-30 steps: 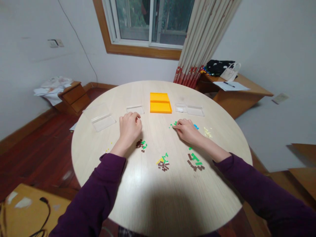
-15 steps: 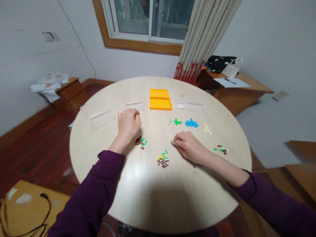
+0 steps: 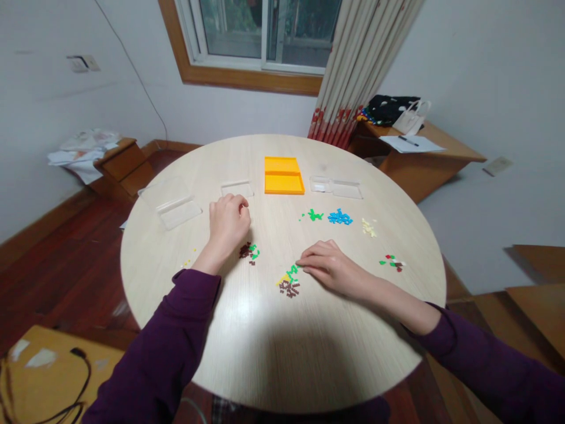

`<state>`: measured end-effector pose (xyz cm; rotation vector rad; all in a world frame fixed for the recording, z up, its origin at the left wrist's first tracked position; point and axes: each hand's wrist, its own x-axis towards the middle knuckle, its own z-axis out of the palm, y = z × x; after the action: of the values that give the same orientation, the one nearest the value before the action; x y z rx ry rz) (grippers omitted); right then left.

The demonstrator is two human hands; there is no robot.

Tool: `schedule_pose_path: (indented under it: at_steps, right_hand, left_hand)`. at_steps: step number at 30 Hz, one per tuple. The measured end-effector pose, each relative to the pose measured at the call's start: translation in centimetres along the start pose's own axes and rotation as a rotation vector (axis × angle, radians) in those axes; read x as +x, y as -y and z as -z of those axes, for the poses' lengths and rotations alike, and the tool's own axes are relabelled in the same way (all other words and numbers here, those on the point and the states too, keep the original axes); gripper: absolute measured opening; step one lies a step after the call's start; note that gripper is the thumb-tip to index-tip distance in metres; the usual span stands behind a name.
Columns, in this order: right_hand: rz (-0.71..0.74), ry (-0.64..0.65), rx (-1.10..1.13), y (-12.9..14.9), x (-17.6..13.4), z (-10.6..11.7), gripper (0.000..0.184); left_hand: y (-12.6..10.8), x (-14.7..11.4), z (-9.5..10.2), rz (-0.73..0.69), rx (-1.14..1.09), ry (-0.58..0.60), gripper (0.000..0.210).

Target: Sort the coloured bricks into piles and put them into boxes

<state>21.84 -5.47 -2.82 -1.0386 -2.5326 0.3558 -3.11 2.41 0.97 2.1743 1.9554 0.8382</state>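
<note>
**Right hand (image 3: pixel 329 268) at the middle cluster of small plastic pieces, with single-colour and mixed groups around it**

The right hand's fingertips are drawn together at the edge of the green pieces (image 3: pixel 292 272) in the middle cluster, beside yellow pieces (image 3: pixel 282 281) and brown pieces (image 3: pixel 289 289). Whether they pinch a piece cannot be told. The left hand (image 3: pixel 229 221) is loosely curled, near a clear tray (image 3: pixel 237 189); its inner side is hidden, so its grip cannot be told either. Close to its wrist lies a brown-and-green group (image 3: pixel 246 251).

Progress can only be judged roughly. Three groups toward the far right look settled by colour: a green pile (image 3: pixel 315 215), a blue pile (image 3: pixel 339 217) and a cream pile (image 3: pixel 368 227). The middle cluster, the brown-and-green group and a red, green, white and brown group (image 3: pixel 392 263) at the right remain mixed. A few loose yellow bits (image 3: pixel 189 259) lie by the left forearm. The pieces are too small to tell whether any are joined. An orange case (image 3: pixel 285 184) stands open at the far side of the round table (image 3: pixel 251 365).
</note>
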Motion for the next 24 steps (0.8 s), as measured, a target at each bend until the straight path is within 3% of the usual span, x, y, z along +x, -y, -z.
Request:
schedule_pose_path:
  at_steps: [5, 11, 24]
  right_hand:
    - [-0.018, -0.04, -0.012, -0.3, -0.2, 0.5, 0.027]
    - [0.062, 0.005, -0.08, 0.0, -0.2, 0.1, 0.029]
    - [0.054, 0.019, -0.114, 0.7, -0.4, 0.3, 0.031]
  left_hand:
    - [0.1, 0.1, -0.1, 0.003, 0.006, 0.011, 0.024]
    - [0.1, 0.1, -0.2, 0.007, 0.002, 0.014, 0.025]
    - [0.0, 0.1, -0.2, 0.004, 0.015, 0.017, 0.025]
